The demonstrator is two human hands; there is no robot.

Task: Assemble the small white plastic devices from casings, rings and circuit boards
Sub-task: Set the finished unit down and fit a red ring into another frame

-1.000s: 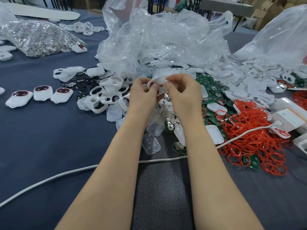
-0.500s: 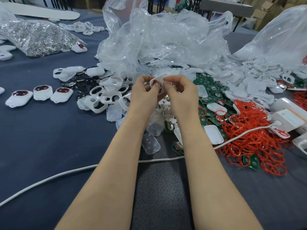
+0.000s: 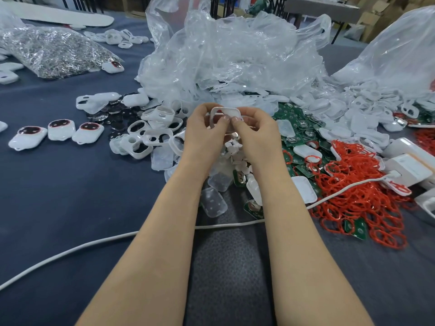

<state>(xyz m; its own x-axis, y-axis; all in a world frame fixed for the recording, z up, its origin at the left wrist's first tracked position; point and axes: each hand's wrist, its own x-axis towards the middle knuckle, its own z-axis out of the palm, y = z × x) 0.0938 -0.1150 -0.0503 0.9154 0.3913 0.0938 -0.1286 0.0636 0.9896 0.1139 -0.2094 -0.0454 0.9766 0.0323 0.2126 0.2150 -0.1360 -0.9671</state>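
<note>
Both grips hold one white casing (image 3: 225, 113) just above the centre of the frame. The left grip (image 3: 204, 131) curls its fingers round the casing's left edge. The right grip (image 3: 255, 135) pinches the right side. The two thumb tips meet and press into its middle. What lies under the thumbs is hidden, so I cannot tell which part is being seated. By my reading this unit is mid-assembly, not yet closed.

Three finished devices (image 3: 61, 130) with dark red faces lie in a row at the left of the frame, and a fourth sits further up beside a clear bag of silvery metal parts (image 3: 54, 51). Much is left to do. Open casings with holes (image 3: 141, 143) are heaped just left of the grips, green circuit boards (image 3: 303, 128) just to the right, and a large tangle of red rings (image 3: 360, 184) further right. Clear bags (image 3: 235, 55) of more white parts stand behind, and a white cable (image 3: 70, 251) crosses the dark worktop (image 3: 70, 196) in the lower frame.

Against a second ago, the thumbs have closed in until they touch, and the casing has turned more broadside to the camera. The heaps and the finished row lie as they did.
</note>
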